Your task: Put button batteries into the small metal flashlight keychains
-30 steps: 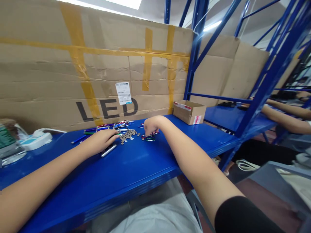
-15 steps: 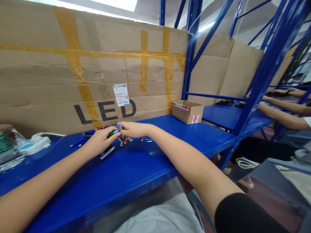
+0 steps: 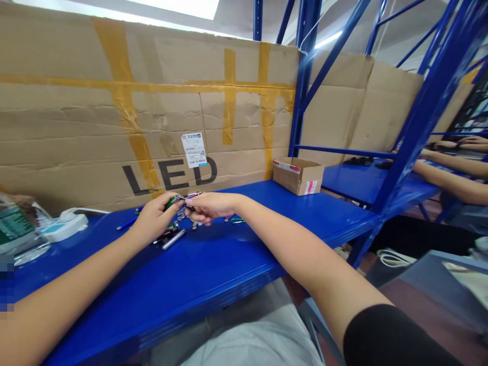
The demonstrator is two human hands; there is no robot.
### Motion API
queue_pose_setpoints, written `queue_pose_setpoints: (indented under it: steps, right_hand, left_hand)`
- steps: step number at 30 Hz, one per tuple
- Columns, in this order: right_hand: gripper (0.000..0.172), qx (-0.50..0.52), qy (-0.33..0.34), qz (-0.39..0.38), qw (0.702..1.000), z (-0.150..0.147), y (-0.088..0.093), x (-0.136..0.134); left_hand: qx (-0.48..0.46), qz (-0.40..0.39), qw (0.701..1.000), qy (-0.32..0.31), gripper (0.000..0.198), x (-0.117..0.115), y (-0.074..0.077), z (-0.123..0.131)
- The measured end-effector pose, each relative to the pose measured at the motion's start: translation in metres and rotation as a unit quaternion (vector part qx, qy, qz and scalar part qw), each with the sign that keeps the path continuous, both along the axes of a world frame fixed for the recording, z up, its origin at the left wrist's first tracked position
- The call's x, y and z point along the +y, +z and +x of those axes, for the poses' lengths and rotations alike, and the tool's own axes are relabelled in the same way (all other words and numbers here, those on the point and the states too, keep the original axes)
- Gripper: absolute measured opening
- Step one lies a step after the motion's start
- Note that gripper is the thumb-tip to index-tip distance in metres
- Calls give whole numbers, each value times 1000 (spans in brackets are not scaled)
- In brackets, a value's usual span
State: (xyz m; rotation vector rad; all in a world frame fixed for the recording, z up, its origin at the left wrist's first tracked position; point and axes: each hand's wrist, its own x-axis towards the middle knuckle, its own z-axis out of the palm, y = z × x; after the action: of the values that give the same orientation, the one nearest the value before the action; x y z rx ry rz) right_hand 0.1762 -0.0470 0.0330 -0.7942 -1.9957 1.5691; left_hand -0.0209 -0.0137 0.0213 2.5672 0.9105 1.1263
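Note:
My left hand (image 3: 154,217) is closed around a small green metal tube (image 3: 170,204), whose shiny end points towards my right hand. The fingers of my right hand (image 3: 213,205) pinch a small dark piece (image 3: 189,207) right at that end; its kind is too small to tell. Below the hands, a silver pen-like tube (image 3: 174,239) lies on the blue table (image 3: 213,264) beside some dark metal parts (image 3: 163,235). Small round silver discs (image 3: 194,225) are scattered under my right hand. A green clip-like loop (image 3: 238,220) rests to its right, and blue pen-like tubes (image 3: 127,222) lie beyond my left wrist.
A large cardboard sheet (image 3: 76,132) stands along the back. An open cardboard box (image 3: 297,178) sits at the back right, near a blue rack post (image 3: 301,101). On the left are a white plugged device (image 3: 63,229) and a plastic bottle (image 3: 21,229). Another person's arms (image 3: 450,180) show far right.
The green tube has tipped up in my left hand, its end raised. My right hand's fingers have shifted, and a dark piece now shows between them. The view has swung slightly left.

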Motion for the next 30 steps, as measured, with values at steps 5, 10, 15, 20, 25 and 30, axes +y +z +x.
queue_pose_setpoints:
  steps: [5, 10, 15, 20, 25, 30]
  right_hand:
    - [43, -24, 6, 10, 1000, -9, 6, -8]
    - [41, -51, -5, 44, 998, -12, 9, -14]
    - [34, -147, -106, 232, 956, -9, 2, -4]
    - [22, -276, -258, 356, 855, -6, -3, 12]
    - [26, -316, -275, 389, 821, -4, -6, 15]
    - [28, -335, -278, 397, 808, -6, -8, 12]
  left_hand:
    - [-9, 19, 1000, 14, 33, 2, -2, -1]
    - [-3, 33, 999, 21, 36, 3, -1, -1]
    - [68, 73, 995, 20, 39, 4, 1, 0]
    - [151, 85, 985, 11, 48, 6, -3, 0]
    - [161, 105, 981, -9, 50, 12, -11, 0]
    - [153, 110, 982, 2, 48, 14, -15, 3]
